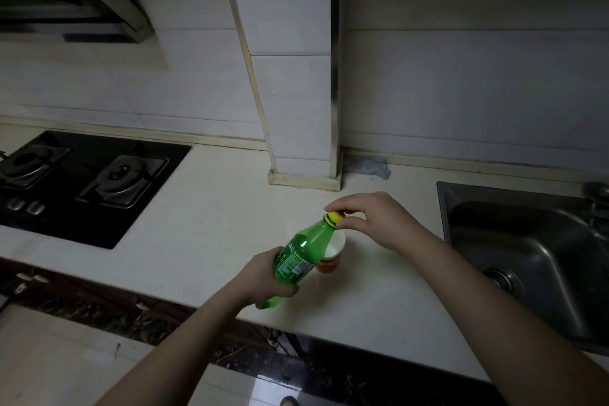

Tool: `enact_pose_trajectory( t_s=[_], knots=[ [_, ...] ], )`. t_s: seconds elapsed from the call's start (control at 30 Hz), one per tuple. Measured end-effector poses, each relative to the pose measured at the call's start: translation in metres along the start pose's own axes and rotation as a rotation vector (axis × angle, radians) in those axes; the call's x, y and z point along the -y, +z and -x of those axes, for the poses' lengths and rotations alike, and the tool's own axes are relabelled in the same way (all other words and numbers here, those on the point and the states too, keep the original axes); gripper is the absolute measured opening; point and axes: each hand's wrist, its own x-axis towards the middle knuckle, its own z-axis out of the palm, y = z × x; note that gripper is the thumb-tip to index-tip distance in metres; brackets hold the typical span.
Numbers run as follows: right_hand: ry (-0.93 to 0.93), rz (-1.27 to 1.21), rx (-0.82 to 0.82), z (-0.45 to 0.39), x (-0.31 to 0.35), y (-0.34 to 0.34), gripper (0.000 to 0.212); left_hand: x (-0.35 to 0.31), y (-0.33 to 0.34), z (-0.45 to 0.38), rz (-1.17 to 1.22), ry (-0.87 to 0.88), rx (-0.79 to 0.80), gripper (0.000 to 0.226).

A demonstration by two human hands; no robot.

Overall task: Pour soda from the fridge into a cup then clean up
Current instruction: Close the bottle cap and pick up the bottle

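A green plastic soda bottle (301, 254) with a yellow cap (333, 217) is tilted over the white counter (204, 241), neck pointing up and to the right. My left hand (263, 277) grips its lower body around the label. My right hand (372, 217) pinches the yellow cap with thumb and fingers. Behind the bottle stands a cup (333, 257) with a white inside and an orange lower part, partly hidden by the bottle.
A black two-burner gas hob (82, 181) lies at the left. A steel sink (527, 254) is set in the counter at the right. A tiled column (296, 109) rises behind, with a grey cloth (372, 166) at its foot.
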Motion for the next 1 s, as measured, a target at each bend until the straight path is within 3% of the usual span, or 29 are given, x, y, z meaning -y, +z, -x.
enact_pose_trajectory(
  t_s=[0.17, 0.27, 0.37, 0.47, 0.57, 0.67, 0.8, 0.93, 1.0],
  knots=[
    [0.057, 0.167, -0.001, 0.001, 0.014, 0.0, 0.028, 0.0, 0.002, 0.002, -0.018, 0.014, -0.021, 0.05],
    [0.179, 0.443, -0.033, 0.003, 0.023, 0.004, 0.062, -0.001, 0.004, 0.004, -0.014, 0.028, -0.018, 0.049],
    [0.314, 0.489, -0.098, 0.008, 0.029, 0.01, 0.087, -0.002, 0.005, 0.007, 0.047, 0.012, -0.044, 0.048],
    [0.298, 0.335, -0.171, 0.013, 0.022, 0.006, 0.079, -0.002, 0.006, 0.01, 0.081, 0.008, -0.067, 0.047],
    [0.094, 0.13, 0.023, 0.017, 0.021, -0.004, 0.055, -0.003, 0.005, 0.013, 0.075, 0.007, -0.064, 0.049],
    [-0.049, 0.204, 0.177, 0.014, 0.019, -0.008, 0.045, -0.003, 0.004, 0.014, 0.071, 0.01, -0.054, 0.05],
    [-0.07, 0.275, 0.09, 0.008, 0.021, -0.008, 0.027, -0.006, 0.004, 0.017, 0.027, 0.029, -0.071, 0.052],
    [-0.102, 0.451, -0.029, 0.009, 0.025, 0.001, 0.054, -0.012, 0.007, 0.022, 0.014, 0.047, -0.135, 0.05],
    [-0.106, 0.517, -0.043, 0.012, 0.029, 0.006, 0.058, -0.012, 0.008, 0.025, 0.012, 0.062, -0.156, 0.048]
  ],
)
